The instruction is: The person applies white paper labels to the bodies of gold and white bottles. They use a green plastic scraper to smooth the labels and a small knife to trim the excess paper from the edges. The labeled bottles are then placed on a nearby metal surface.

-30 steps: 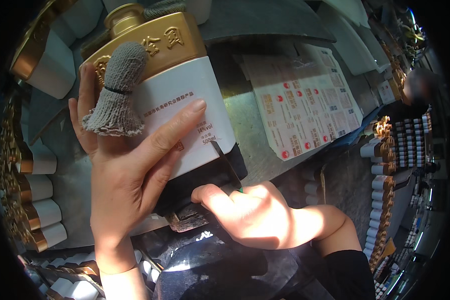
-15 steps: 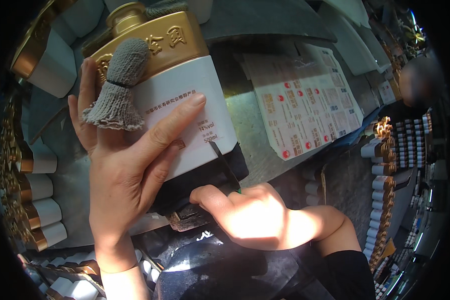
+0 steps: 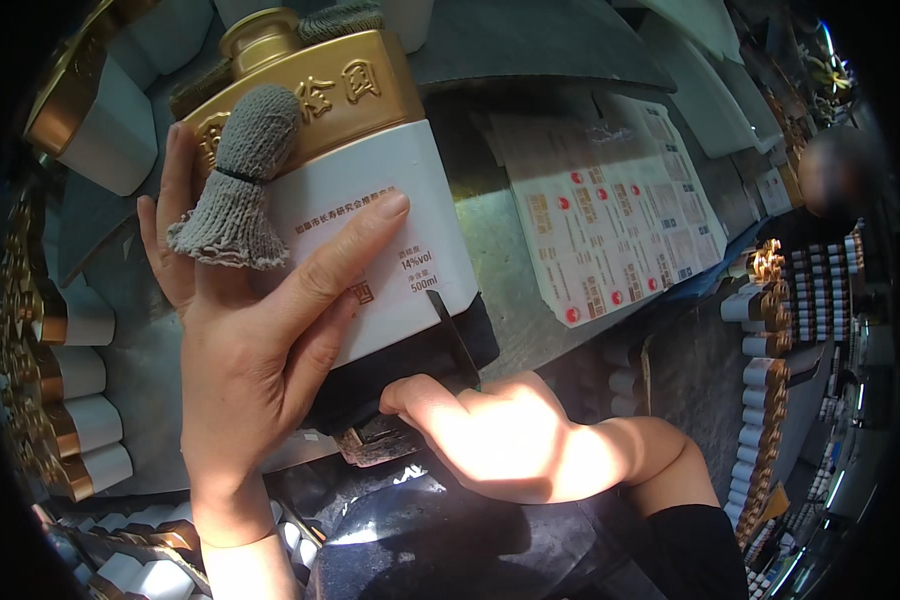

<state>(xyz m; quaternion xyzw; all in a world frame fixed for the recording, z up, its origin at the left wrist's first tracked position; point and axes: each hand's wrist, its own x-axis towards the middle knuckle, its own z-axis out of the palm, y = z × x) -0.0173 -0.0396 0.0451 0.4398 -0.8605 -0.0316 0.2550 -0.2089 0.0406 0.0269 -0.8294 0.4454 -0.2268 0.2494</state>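
Bottle [image 3: 375, 165], one: flask-shaped, white body, gold shoulder and neck; raised characters on the gold, printed lines on the white. It is laid at a slant, neck toward the upper left, with a dark pad [image 3: 400, 378] seen at its lower end.

Left hand [image 3: 255, 325]: open, fingers spread, laid upon the bottle, whose left part is covered by it; the white face is crossed by one finger. Another finger is capped with a grey knitted finger cover [image 3: 245, 185], bound by a dark band.

Right hand [image 3: 510, 435]: closed around a thin dark blade [image 3: 454, 337]. The bottle lies beyond it, up and to the left; the blade's tip is held at the lower right of the white face. Whether contact is made cannot be told.

Printed sheets [image 3: 610, 220]: placed flat, right of the bottle, on the grey worktop [image 3: 515, 330].
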